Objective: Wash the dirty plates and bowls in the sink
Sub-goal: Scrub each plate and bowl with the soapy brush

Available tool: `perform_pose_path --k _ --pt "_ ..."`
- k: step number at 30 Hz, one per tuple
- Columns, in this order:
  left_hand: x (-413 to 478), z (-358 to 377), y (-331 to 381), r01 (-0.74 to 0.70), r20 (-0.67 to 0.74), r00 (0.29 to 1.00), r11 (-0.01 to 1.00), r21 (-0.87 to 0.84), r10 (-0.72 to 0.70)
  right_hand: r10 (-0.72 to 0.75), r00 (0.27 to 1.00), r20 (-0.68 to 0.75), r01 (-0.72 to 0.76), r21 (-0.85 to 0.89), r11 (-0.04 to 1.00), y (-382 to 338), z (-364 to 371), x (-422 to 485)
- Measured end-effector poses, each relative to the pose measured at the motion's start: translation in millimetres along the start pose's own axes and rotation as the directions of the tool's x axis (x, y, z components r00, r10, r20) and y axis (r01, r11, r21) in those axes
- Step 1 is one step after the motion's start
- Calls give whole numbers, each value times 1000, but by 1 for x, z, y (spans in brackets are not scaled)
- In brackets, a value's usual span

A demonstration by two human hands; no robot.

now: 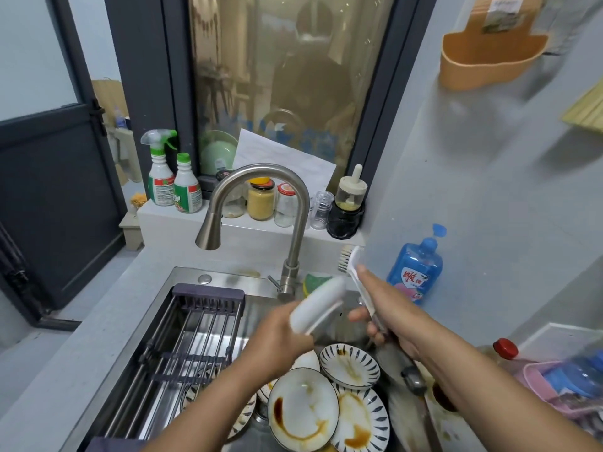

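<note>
Several dirty plates lie stacked in the steel sink: a white plate with brown sauce in front, a striped-rim plate to its right, and a striped bowl behind. My left hand holds a white dish tilted up on edge above the stack. My right hand grips the white handle of a dish brush, its bristles pointing up and left, just right of the dish. The brush and the dish are apart.
A curved steel faucet stands behind the sink, no water visible. A dark drying rack spans the sink's left half. A blue soap bottle sits at the right wall. Spray bottles and jars line the sill. A red-capped bottle stands on the right counter.
</note>
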State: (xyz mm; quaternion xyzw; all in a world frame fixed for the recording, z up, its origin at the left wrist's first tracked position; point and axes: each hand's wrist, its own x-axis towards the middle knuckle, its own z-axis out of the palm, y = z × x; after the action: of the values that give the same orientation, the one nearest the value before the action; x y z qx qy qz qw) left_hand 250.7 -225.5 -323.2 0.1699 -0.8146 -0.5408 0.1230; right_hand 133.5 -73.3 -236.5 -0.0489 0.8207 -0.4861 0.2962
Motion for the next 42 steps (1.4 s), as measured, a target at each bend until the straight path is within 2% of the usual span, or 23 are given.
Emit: perform_pose_path --k 2,4,6,8,9,10,12,15,16,19,22,24,28,31,33,34,37,38,40,42 --pt "2 -4 -7 158 -36 984 952 -263 -174 -237 972 -5 227 -262 938 0 -12 -9" --pt "5 -8 -11 201 -39 968 865 -459 -246 -469 877 108 453 -516 727 1 -24 -22" --pt "6 -9 -11 216 -15 965 823 -525 -263 -505 817 279 525 -721 452 -1 -24 -40" --pt "6 -8 -10 219 3 968 840 -496 -250 -489 781 388 529 -827 189 2 -16 -52" --pt "7 -7 -10 217 12 971 852 -476 -241 -487 765 422 531 -840 107 3 -12 -54" --pt "5 -6 -10 213 22 973 858 -468 -230 -496 754 432 532 -843 74 3 -10 -52" --pt "0 -6 -10 194 34 979 854 -483 -203 -526 758 384 508 -855 108 1 -17 -42" --pt "-6 -9 -11 171 37 984 852 -495 -176 -443 860 256 414 -856 309 -9 -41 -27" --pt "-6 -9 -12 168 35 984 858 -485 -173 -416 875 248 400 -854 333 -10 -45 -26" --pt "-3 -8 -11 167 48 986 894 -415 -162 -414 847 332 468 -836 286 -15 -37 -35" --pt "0 -6 -12 152 72 988 930 -334 -136 -424 786 450 540 -833 116 -14 -13 -49" --pt "0 -8 -13 134 65 991 947 -293 -120 -450 763 465 548 -834 68 -16 -10 -47" --pt "-4 -21 -11 97 4 995 956 -276 -100 -443 832 334 481 -831 278 -23 -39 -25" --pt "-5 -26 -8 89 -5 995 935 -345 -96 -411 862 296 451 -819 356 -25 -53 -18" --pt "-3 -24 -5 100 12 995 917 -385 -103 -428 848 312 473 -810 347 -24 -46 -26" --pt "-3 -22 -4 106 27 994 910 -401 -104 -437 833 339 494 -813 309 -23 -39 -33" --pt "-3 -16 -5 128 55 992 871 -474 -116 -453 779 434 528 -843 100 -14 -13 -50" --pt "-3 -15 -7 135 51 991 851 -508 -126 -476 763 437 527 -848 66 -12 -10 -49" --pt "-3 -17 -10 138 34 989 801 -582 -146 -503 781 369 477 -873 101 -12 -16 -43" --pt "-4 -20 -11 146 30 985 743 -653 -167 -470 834 291 442 -861 251 -10 -31 -31"
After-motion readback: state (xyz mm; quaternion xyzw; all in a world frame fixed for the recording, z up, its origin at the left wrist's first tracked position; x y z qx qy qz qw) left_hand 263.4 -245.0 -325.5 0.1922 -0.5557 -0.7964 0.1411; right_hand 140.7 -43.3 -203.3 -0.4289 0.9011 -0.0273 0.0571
